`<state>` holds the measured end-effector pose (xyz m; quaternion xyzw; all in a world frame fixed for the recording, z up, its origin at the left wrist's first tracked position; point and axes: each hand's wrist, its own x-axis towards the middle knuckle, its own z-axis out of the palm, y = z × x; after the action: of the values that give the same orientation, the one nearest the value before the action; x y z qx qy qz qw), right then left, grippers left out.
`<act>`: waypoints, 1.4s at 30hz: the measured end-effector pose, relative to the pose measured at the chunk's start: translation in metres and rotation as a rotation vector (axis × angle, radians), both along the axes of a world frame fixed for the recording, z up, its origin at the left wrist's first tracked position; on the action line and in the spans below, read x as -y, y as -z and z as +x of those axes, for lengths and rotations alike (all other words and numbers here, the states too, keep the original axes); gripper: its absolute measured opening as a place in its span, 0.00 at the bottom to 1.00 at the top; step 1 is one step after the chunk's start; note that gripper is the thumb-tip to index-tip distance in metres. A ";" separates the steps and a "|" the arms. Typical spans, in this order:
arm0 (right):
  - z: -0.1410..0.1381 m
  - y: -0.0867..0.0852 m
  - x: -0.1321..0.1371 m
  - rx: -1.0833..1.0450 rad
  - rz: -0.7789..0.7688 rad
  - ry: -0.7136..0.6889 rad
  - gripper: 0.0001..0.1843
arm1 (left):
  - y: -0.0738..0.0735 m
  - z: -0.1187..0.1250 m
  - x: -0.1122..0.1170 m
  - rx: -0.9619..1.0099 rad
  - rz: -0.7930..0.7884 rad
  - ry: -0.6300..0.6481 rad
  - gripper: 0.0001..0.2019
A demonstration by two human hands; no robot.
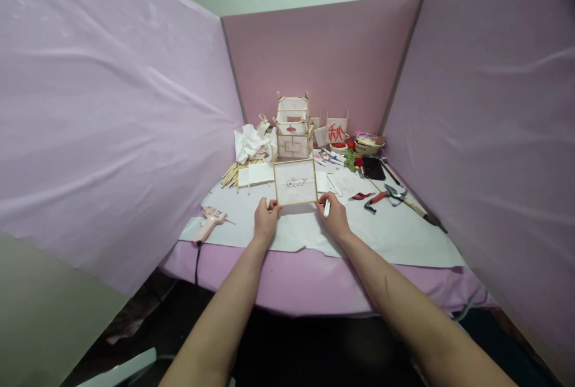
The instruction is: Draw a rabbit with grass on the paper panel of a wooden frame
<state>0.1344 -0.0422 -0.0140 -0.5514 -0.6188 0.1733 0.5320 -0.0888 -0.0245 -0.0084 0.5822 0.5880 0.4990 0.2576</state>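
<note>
- Holding up a framed panel (295,182), the left hand (266,219) and the right hand (333,219) flank it at its near edge; neither is clearly nearer, as each meets one lower corner.
- Left fingers are together, clamped on the lower left corner; right fingers are closed at the lower right corner, with a white pen (327,208) also gripped in that hand.
- The panel lies between the hands and just beyond the fingertips, tilted with its animal line drawing towards the person; its face looks nearly square, so no long axis stands out, though the side sticks run away from the person, past the upper crossbar.
- Directly behind it stands a stick-and-paper tower (293,129), in line with the panel; whether the two touch, I cannot tell.
- Off to the left, well apart from the left hand, lies a glue gun (210,222); off to the right, beyond the right hand, lie red-handled pliers (378,198).
</note>
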 end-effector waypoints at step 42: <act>0.014 -0.018 0.007 -0.055 0.014 -0.075 0.07 | -0.014 0.010 0.009 -0.072 0.059 0.022 0.13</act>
<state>0.1488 -0.0491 0.0036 -0.5192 -0.6253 0.2037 0.5457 -0.0786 -0.0334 0.0058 0.6137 0.5753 0.4920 0.2243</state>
